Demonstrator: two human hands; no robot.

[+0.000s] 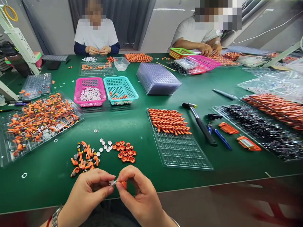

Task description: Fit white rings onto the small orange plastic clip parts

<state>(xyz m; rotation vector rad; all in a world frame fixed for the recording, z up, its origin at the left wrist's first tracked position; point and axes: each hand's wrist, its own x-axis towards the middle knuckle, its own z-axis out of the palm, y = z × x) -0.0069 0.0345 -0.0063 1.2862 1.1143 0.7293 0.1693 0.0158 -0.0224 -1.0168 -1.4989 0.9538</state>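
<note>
While both hands are meeting at the near edge of the green felt-covered surface (189, 94), the left hand (87, 194) is pinching a small silvery-white round part (111, 182) between thumb and forefinger, and the right hand (139, 195) is pinching a small orange plastic piece (123, 184) just beside it, nearly touching. Both hands are closed to a fingertip grip. Just beyond them are lying a loose heap of curved orange plastic clips (84, 159), white discs (105, 145) and glossy orange round caps (124, 152).

green table (132, 126), clear trays (184, 151), baskets (90, 91), hammer (201, 124)
</note>
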